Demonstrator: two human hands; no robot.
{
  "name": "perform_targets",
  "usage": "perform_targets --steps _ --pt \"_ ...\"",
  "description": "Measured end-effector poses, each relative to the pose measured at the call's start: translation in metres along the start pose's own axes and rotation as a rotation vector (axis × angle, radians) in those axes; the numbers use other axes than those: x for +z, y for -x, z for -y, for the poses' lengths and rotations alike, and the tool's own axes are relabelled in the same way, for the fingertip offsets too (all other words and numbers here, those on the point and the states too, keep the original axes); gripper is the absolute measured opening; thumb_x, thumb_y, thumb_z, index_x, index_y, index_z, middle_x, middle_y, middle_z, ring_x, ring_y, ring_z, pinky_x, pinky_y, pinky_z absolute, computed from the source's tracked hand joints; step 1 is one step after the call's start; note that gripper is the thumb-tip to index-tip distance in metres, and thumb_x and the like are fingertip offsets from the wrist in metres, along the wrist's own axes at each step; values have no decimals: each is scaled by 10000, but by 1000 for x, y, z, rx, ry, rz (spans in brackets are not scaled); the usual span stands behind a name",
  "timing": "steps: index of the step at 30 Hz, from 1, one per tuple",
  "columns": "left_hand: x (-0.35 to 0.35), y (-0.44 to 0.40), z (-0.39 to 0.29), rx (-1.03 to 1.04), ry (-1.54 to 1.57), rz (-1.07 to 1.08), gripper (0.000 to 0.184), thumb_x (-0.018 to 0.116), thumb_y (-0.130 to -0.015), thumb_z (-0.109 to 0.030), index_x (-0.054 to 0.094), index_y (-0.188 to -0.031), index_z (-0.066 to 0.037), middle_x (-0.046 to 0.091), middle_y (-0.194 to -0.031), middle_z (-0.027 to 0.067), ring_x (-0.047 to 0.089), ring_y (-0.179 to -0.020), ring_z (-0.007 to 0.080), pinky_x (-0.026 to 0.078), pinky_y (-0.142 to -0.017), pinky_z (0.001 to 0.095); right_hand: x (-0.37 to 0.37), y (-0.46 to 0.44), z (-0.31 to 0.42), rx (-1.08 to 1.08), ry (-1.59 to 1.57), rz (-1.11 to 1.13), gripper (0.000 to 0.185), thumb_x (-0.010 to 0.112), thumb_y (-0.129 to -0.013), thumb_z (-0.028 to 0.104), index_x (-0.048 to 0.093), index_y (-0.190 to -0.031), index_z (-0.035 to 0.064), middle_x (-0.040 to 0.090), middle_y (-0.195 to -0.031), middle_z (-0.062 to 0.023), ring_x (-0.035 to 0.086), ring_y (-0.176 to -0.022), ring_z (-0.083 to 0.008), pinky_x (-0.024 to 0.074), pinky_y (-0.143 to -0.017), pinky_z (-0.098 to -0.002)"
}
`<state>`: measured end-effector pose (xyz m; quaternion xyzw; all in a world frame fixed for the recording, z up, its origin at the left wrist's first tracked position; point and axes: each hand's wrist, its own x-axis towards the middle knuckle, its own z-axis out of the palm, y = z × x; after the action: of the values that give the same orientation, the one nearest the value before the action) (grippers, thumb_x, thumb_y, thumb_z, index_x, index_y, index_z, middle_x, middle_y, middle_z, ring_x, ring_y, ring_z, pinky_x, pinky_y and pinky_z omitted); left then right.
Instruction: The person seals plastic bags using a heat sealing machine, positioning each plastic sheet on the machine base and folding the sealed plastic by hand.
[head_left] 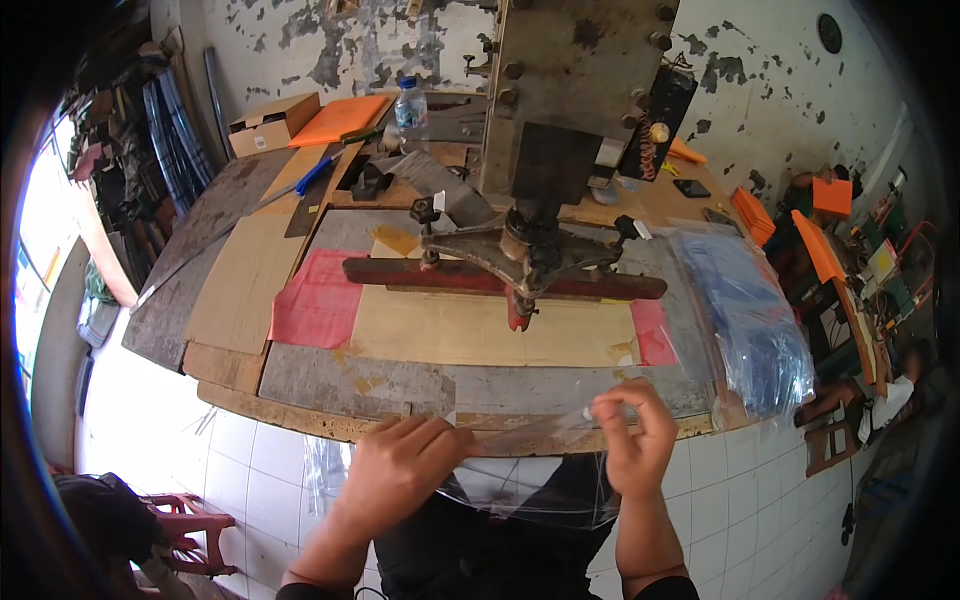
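A clear plastic sheet (540, 432) stretches between my two hands at the front edge of the worktable. My left hand (405, 465) is closed on its left part, knuckles up. My right hand (636, 430) pinches its right end between thumb and fingers. Part of the plastic hangs below the table edge, in front of my black clothing. Beyond my hands, a cream board (480, 335) lies on the grey plate, with pink sheet (318, 300) showing at both sides. The press head (530, 250) with its long dark red bar stands over the board.
Stacked clear plastic (745, 315) lies at the table's right. Cardboard (240, 290), a blue-handled tool (315, 175), a water bottle (410, 115), an open box (275, 125) and orange sheets (340, 120) are left and behind. A red stool (190, 530) stands lower left. People are partly visible far right.
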<state>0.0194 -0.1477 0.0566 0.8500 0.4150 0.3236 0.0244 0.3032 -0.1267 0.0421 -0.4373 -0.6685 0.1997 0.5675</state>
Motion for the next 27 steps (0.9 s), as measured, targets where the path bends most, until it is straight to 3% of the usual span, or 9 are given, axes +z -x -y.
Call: perform_targets --steps 4,6,10,12,13,14,16,17,27 --pt "-32 -19 1 49 -237 -81 173 761 -851 -175 704 -998 -104 708 -945 3 661 -788 183 500 -664 361 -9 -9 -35 81 -274 -204 182 682 -1065 181 659 -1061 1 677 -964 -65 635 -878 -134 486 -866 -279" --pt "-39 -33 1 33 -291 -147 170 830 -764 -118 723 -896 -110 726 -880 -5 699 -799 180 523 -684 343 -12 -13 -62 41 -273 -218 208 657 -1086 206 628 -1113 2 664 -983 -57 637 -899 -136 486 -862 -282" --pt "-10 -36 49 62 -93 -160 103 824 -819 -90 743 -881 -72 753 -877 23 729 -815 219 562 -713 369 -18 -16 -97 187 -250 -140 192 641 -1096 206 622 -1095 15 706 -981 -68 657 -909 -136 497 -871 -284" --pt "15 -24 79 -212 173 -58 100 829 -865 -92 744 -851 -40 764 -876 59 752 -836 253 584 -751 373 -22 -16 -106 281 -246 -42 185 636 -1099 202 621 -1088 18 723 -981 -75 667 -907 -136 501 -871 -284" --pt "19 -18 86 -259 287 -8 155 827 -899 -82 739 -1004 -10 781 -903 79 772 -867 217 586 -799 351 -22 -13 -110 312 -240 -36 178 636 -1098 194 627 -1087 17 736 -967 -77 674 -894 -135 504 -868 -282" --pt "23 -15 86 -262 283 -8 155 827 -899 -82 739 -1004 -10 781 -903 79 772 -867 217 586 -799 351 -21 -13 -114 347 -235 -28 171 635 -1097 186 634 -1085 15 750 -954 -80 682 -881 -133 507 -865 -281" --pt "26 -9 80 -588 581 -69 302 797 -922 -24 685 -1201 -1 791 -935 82 768 -897 164 581 -840 323 -22 -15 -111 391 -230 -29 174 638 -1094 184 641 -1077 11 750 -934 -79 686 -873 -133 508 -854 -280" --pt "36 -1 89 -616 690 -114 409 759 -956 4 615 -1338 -6 791 -966 94 757 -917 156 576 -863 308 -22 -16 -109 429 -217 -30 176 641 -1091 181 648 -1069 7 750 -913 -77 690 -865 -133 509 -843 -279" --pt "52 10 97 -705 816 -203 347 747 -993 -89 668 -1325 -24 820 -988 103 776 -907 142 574 -834 288 -20 -18 -108 468 -177 -45 206 687 -1069 205 661 -1063 1 733 -875 -64 698 -842 -140 498 -826 -275"
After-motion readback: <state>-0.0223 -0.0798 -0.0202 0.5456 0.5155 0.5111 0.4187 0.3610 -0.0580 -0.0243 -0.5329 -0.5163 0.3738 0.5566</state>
